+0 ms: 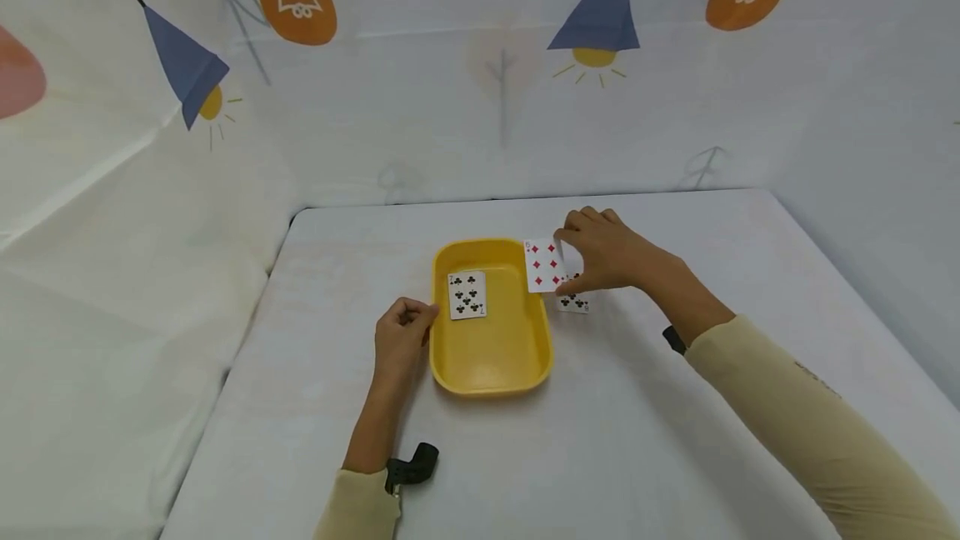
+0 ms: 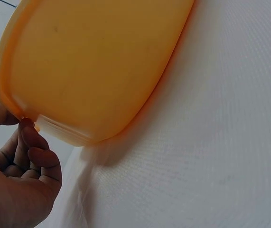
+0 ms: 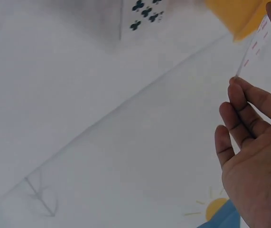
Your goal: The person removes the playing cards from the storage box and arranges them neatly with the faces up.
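My left hand [image 1: 402,342] pinches the left rim of a yellow plastic tray [image 1: 491,382] between thumb and fingers; the left wrist view shows the fingertips [image 2: 39,156] curled at its edge. Inside the tray, toward the upper left, a seven of clubs [image 1: 467,295] lies face up. With thumb and fingertips my right hand [image 1: 611,250] grips a six of diamonds [image 1: 543,267] by its edges, raised over the tray's right rim. Partly hidden beneath that hand, another clubs card [image 1: 573,304] lies face up on the table, just right of the tray.
A white-covered table [image 1: 315,290] carries the tray and cards. Behind it rises a white cloth wall [image 1: 420,123] printed with lamps and bulbs, and a similar wall [image 1: 112,273] stands at the left. Dark straps [image 1: 412,467] circle both wrists.
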The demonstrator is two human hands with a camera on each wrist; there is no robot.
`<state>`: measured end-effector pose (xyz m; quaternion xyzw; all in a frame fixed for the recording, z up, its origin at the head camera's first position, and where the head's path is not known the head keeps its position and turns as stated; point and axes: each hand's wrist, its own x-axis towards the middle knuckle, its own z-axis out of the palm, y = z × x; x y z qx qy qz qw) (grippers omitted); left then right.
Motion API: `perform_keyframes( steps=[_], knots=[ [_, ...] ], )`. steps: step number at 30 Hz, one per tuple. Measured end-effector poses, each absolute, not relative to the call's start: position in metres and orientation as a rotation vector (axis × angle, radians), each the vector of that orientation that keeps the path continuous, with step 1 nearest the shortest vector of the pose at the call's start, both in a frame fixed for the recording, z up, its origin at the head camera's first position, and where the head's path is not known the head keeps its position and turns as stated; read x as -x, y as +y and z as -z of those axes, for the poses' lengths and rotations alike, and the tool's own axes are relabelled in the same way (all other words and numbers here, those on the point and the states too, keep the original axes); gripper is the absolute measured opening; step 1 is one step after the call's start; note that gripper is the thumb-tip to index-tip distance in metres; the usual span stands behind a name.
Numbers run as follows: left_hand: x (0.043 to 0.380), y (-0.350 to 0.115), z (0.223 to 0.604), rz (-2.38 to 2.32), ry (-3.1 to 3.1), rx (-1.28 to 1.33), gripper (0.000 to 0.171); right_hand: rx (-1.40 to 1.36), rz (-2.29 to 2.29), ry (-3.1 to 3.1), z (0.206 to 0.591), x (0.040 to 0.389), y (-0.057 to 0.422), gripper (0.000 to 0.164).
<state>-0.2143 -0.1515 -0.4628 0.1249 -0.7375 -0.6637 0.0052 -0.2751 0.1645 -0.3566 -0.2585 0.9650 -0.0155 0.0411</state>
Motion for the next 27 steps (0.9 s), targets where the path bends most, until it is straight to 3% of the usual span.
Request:
perform_keyframes(
  steps=[14, 27],
  knots=[
    [0.216, -0.151, 0.464, 2.088, -2.305, -0.386, 0.02, 0.617, 0.027, 2.945, 0.388, 0.264, 0.241, 0.079],
    [0.216, -0.151, 0.463, 2.119, -2.28, -0.396, 0.02, 0.573, 0.062, 2.915, 0.412, 0.264, 0.262, 0.083]
  ],
)
